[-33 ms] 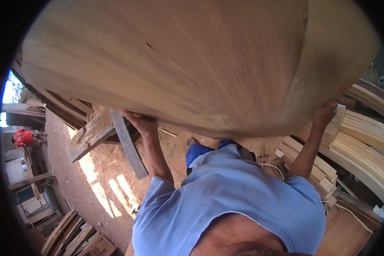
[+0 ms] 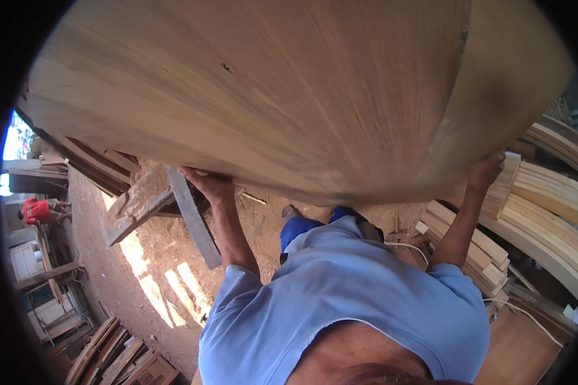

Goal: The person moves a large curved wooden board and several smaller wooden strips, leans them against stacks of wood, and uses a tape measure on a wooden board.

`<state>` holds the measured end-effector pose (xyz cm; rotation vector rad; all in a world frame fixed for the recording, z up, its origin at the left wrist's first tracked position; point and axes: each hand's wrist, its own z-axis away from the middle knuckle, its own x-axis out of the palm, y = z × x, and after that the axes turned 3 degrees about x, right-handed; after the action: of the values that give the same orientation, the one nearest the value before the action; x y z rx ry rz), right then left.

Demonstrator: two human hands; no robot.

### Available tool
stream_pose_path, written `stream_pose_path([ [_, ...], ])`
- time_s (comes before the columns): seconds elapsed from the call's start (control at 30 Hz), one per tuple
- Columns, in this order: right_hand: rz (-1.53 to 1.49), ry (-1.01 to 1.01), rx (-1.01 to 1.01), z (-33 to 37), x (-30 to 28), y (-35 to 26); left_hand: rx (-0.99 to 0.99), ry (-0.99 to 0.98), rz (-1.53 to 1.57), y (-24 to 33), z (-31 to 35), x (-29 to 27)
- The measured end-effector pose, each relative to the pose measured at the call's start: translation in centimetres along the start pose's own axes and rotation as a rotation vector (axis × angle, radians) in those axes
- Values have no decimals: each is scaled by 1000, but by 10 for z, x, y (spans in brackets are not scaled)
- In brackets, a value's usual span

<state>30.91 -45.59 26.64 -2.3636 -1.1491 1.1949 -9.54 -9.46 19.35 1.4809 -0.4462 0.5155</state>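
Observation:
A large wooden panel [image 2: 289, 96] fills the upper half of the view, its broad face toward me and its lower edge nearest my body. It has lengthwise grain, a small dark knot at the upper left and a seam down its right part. Along the lower edge, left of the middle, my left hand [image 2: 209, 184] grips the panel; its fingers are partly hidden by the wood. My right hand [image 2: 486, 172] is closed on the lower right edge. Both arms reach forward, bent slightly.
Left of my left arm stands a rough wooden support [image 2: 138, 202] with a grey board [image 2: 194, 218] leaning there. Stacked planks [image 2: 545, 205] and short timber pieces [image 2: 475, 247] lie right, near a pale cable [image 2: 526, 314]. A person in red [image 2: 37, 210] is far left; more boards [image 2: 100, 346] lie lower left.
The panel has shifted very slightly to the left, and my hands with it. Both hands keep their grip on its edge.

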Motion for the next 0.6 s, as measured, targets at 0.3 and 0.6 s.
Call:
stream_pose_path([
  [0.3,-2,-103,99,83,32,-8,314,-178,-326,19,-32,-11],
  [0.6,-1007,258,722,110,112,-28,825,-241,-1375,-24,-86,-52],
])
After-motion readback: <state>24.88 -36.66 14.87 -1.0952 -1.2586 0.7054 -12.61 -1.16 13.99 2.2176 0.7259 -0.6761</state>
